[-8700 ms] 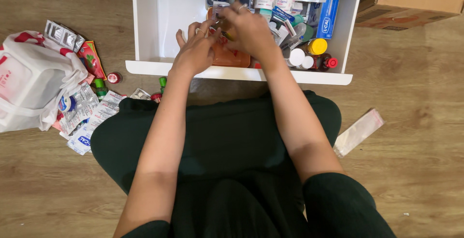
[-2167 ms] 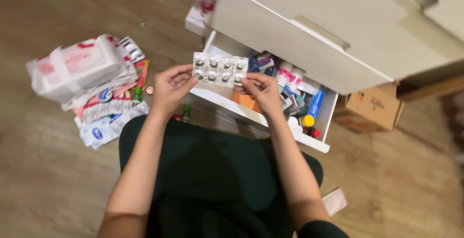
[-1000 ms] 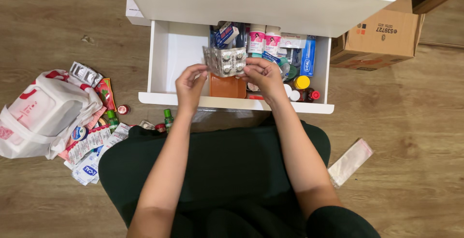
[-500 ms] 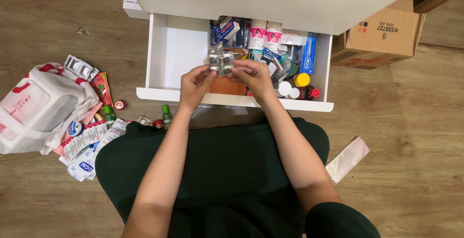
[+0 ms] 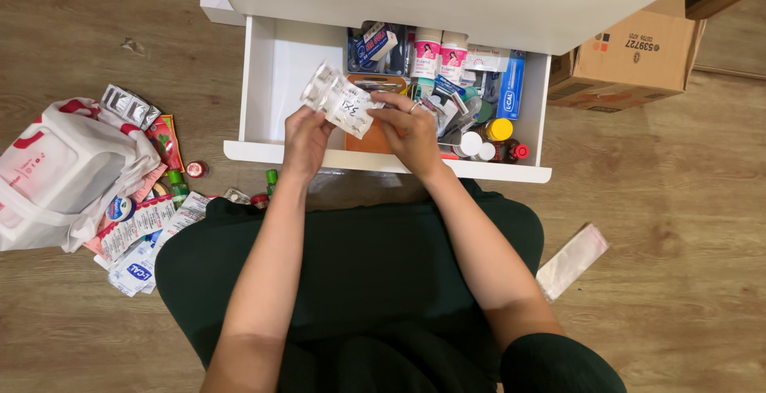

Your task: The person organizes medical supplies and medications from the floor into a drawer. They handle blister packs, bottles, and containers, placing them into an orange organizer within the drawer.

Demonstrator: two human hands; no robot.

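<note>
Head view looks down on a person seated on a wooden floor (image 5: 686, 225) before an open white drawer (image 5: 275, 82). Both hands are raised over the drawer's front edge and share one blister strip (image 5: 339, 102), its pale foil back turned up and tilted, so that its upper end points toward the drawer's bare left half. The left hand (image 5: 305, 138) has its fingers curled closed on the strip's lower left edge; the right hand (image 5: 408, 128), a ring on one finger, pinches the strip's right end between thumb and fingertips.

Under the hands an orange box (image 5: 369, 139) lies in the drawer. The drawer's right half is packed with bottles and cartons, a yellow-capped bottle (image 5: 499, 130) near the front right corner among them.

On the floor to the left lie a white bag (image 5: 56, 173) and loose sachets (image 5: 136, 237). A clear pouch (image 5: 571, 251) lies to the right, and a cardboard box (image 5: 634, 54) stands beside the drawer's right side.
</note>
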